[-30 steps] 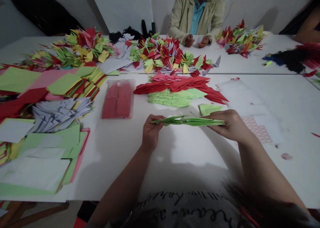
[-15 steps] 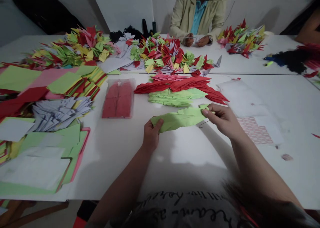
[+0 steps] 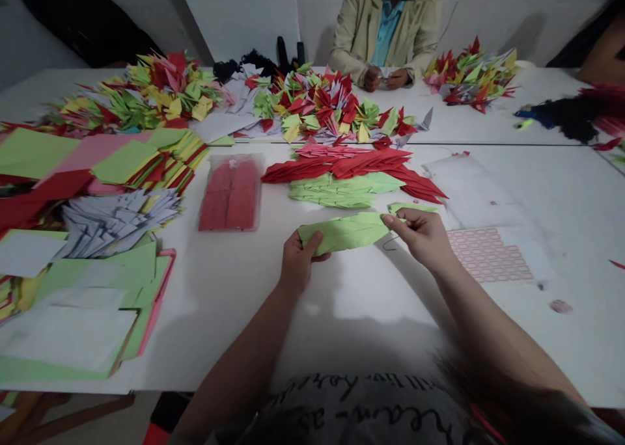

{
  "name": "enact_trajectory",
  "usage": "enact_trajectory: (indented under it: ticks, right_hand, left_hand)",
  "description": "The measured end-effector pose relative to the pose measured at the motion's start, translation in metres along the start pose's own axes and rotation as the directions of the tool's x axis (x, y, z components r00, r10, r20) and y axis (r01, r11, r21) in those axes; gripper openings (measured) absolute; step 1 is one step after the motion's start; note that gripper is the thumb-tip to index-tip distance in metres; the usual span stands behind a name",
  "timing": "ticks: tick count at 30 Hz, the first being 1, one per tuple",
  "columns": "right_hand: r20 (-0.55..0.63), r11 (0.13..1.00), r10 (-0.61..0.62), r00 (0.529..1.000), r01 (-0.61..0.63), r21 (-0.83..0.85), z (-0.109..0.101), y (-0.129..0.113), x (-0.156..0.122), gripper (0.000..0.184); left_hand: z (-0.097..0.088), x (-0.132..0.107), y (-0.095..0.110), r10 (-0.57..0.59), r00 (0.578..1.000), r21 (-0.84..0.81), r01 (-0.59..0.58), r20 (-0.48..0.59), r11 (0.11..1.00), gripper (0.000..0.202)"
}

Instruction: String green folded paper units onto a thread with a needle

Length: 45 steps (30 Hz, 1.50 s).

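Note:
Between my hands is a bundle of folded green paper (image 3: pixel 346 232), held just above the white table. My left hand (image 3: pixel 299 256) is closed on its left end, thumb on top. My right hand (image 3: pixel 424 233) pinches its right tip between thumb and fingers. A thin dark thread or wire (image 3: pixel 389 243) shows below that tip. Behind my right fingers lies another green folded piece (image 3: pixel 413 207). Just beyond the bundle are a stack of green folded papers (image 3: pixel 344 190) and red folded papers (image 3: pixel 336 166).
A clear packet of red paper (image 3: pixel 230 194) lies to the left. Stacks of coloured paper (image 3: pixel 83 282) fill the far left. Heaps of folded paper pieces (image 3: pixel 322 103) line the back, where a co-worker (image 3: pixel 385 41) sits. A plastic bag (image 3: pixel 488 224) lies at right.
My right hand has moved slightly left and down along the green bundle's right end. The green piece behind it shows more clearly. My left hand has barely shifted.

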State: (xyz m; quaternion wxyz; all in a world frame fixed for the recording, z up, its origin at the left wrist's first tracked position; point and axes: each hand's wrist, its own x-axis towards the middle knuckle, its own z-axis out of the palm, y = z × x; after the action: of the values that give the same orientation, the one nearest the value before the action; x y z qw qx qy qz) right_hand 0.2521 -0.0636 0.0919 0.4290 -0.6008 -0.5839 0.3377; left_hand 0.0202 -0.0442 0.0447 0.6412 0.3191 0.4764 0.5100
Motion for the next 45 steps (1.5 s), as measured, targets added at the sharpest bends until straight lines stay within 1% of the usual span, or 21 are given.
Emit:
enact_trajectory:
  ticks: [5, 11, 13, 15, 18, 19, 21, 25, 28, 31, 34, 38, 40, 41, 42, 43, 44, 45]
  right_hand:
    - [-0.019, 1.0, 0.007, 1.0, -0.007, -0.001, -0.001, 0.001, 0.001, 0.049]
    - [-0.017, 1.0, 0.015, 1.0, -0.015, 0.011, 0.005, 0.003, -0.001, 0.051]
    - [0.02, 1.0, 0.017, 1.0, -0.017, 0.013, 0.004, 0.003, -0.001, 0.051]
    - [0.101, 1.0, 0.015, 0.995, -0.017, 0.019, -0.001, 0.003, 0.001, 0.048]
    - [0.22, 1.0, 0.009, 0.975, -0.014, 0.019, -0.014, 0.002, 0.005, 0.041]
    - [0.238, 1.0, 0.009, 0.971, -0.012, 0.011, -0.018, 0.001, 0.006, 0.039]
    - [0.238, 1.0, 0.014, 0.971, -0.01, -0.016, -0.027, -0.002, 0.007, 0.037]
    - [0.144, 0.999, 0.002, 0.99, 0.005, -0.048, -0.042, -0.006, 0.005, 0.037]
    - [0.004, 0.999, 0.021, 1.0, -0.021, 0.029, -0.054, -0.003, 0.005, 0.038]
    - [-0.151, 0.988, 0.04, 0.988, -0.016, 0.156, -0.064, 0.0, 0.006, 0.035]
    - [-0.237, 0.982, 0.026, 0.971, 0.02, 0.187, -0.068, -0.001, 0.006, 0.03]
    - [-0.297, 0.995, -0.018, 0.955, 0.046, 0.088, -0.072, -0.002, 0.005, 0.025]
    - [-0.291, 0.999, -0.031, 0.956, 0.038, 0.02, -0.076, -0.001, 0.004, 0.024]
    - [-0.273, 0.999, -0.033, 0.961, 0.021, -0.045, -0.078, 0.001, 0.004, 0.024]
    - [-0.25, 0.989, -0.045, 0.967, 0.008, -0.147, -0.081, 0.002, 0.005, 0.025]
    - [-0.224, 0.959, -0.078, 0.972, 0.011, -0.284, -0.082, 0.003, 0.005, 0.027]
    - [-0.194, 0.901, -0.133, 0.972, 0.037, -0.432, -0.084, 0.004, 0.006, 0.029]
    - [-0.148, 0.824, -0.203, 0.968, 0.087, -0.561, -0.083, 0.004, 0.007, 0.031]
  left_hand:
    - [-0.003, 0.003, -0.002, 0.029, 1.0, -0.005, -0.029, -0.003, 1.0, 0.044]
    - [-0.003, 0.002, -0.004, 0.014, 1.0, 0.001, -0.014, 0.013, 1.0, 0.043]
    - [-0.003, 0.003, -0.004, 0.008, 1.0, -0.008, -0.008, 0.009, 1.0, 0.044]
    - [-0.003, 0.004, -0.003, 0.001, 1.0, -0.023, -0.001, -0.009, 1.0, 0.045]
    - [-0.004, 0.006, -0.001, -0.015, 0.999, -0.058, 0.013, -0.042, 0.998, 0.046]
    - [-0.004, 0.006, 0.0, -0.019, 0.999, -0.071, 0.015, -0.051, 0.997, 0.046]
    - [-0.005, 0.007, 0.001, -0.023, 0.998, -0.09, 0.018, -0.063, 0.996, 0.046]
    - [-0.008, 0.009, 0.003, -0.032, 0.996, -0.124, 0.022, -0.078, 0.992, 0.047]
    - [-0.009, 0.01, 0.005, -0.036, 0.996, -0.146, 0.024, -0.081, 0.989, 0.047]
    - [-0.008, 0.009, 0.007, -0.035, 0.996, -0.154, 0.022, -0.085, 0.988, 0.048]
    - [-0.006, 0.007, 0.007, -0.036, 0.996, -0.141, 0.025, -0.077, 0.99, 0.049]
    - [-0.005, 0.007, 0.005, -0.033, 0.996, -0.127, 0.022, -0.084, 0.992, 0.049]
    - [-0.006, 0.007, 0.005, -0.02, 0.995, -0.125, 0.008, -0.097, 0.992, 0.048]
    - [-0.006, 0.007, 0.005, -0.013, 0.995, -0.123, 0.001, -0.103, 0.992, 0.048]
    - [-0.006, 0.007, 0.005, -0.006, 0.994, -0.116, -0.007, -0.109, 0.993, 0.048]
    - [-0.006, 0.007, 0.004, 0.002, 0.994, -0.105, -0.013, -0.112, 0.994, 0.048]
    - [-0.007, 0.007, 0.004, 0.007, 0.994, -0.09, -0.017, -0.11, 0.996, 0.048]
    - [-0.007, 0.007, 0.004, 0.011, 0.994, -0.076, -0.019, -0.107, 0.997, 0.048]
